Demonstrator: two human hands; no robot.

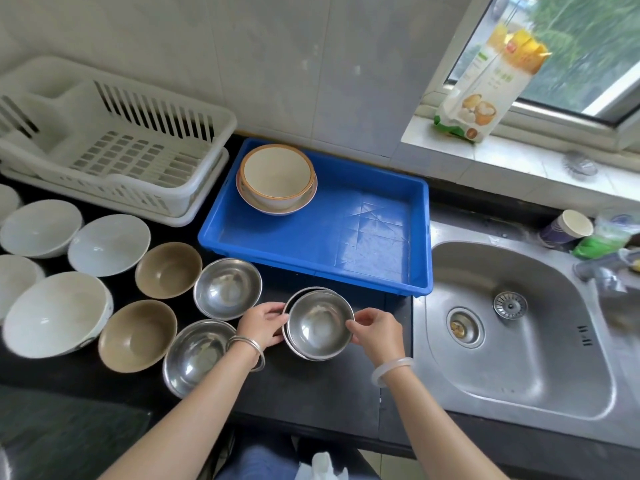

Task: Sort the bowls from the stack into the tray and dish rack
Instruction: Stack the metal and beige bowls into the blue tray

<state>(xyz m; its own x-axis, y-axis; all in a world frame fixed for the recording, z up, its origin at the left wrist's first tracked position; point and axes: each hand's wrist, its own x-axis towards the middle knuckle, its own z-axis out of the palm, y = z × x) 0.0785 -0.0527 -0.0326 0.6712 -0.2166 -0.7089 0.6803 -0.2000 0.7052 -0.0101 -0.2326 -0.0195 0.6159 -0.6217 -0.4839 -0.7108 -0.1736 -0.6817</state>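
Observation:
A small stack of steel bowls (318, 325) sits on the black counter in front of the blue tray (363, 251). My left hand (263, 323) grips the stack's left rim and my right hand (375, 332) grips its right rim; the top bowl sits slightly offset from the one below. In the tray's far left corner a cream bowl with an orange rim (277, 174) rests inside a wider one. The white dish rack (114, 140) stands at the back left, with no dishes in it. Two more steel bowls (227, 287) (195, 356) lie left of my hands.
Two brown bowls (168, 270) (137, 336) and several white bowls (57, 313) cover the counter's left part. A steel sink (519, 327) lies to the right, with a paper cup (568, 228) behind it. A food packet (485, 84) leans on the window sill.

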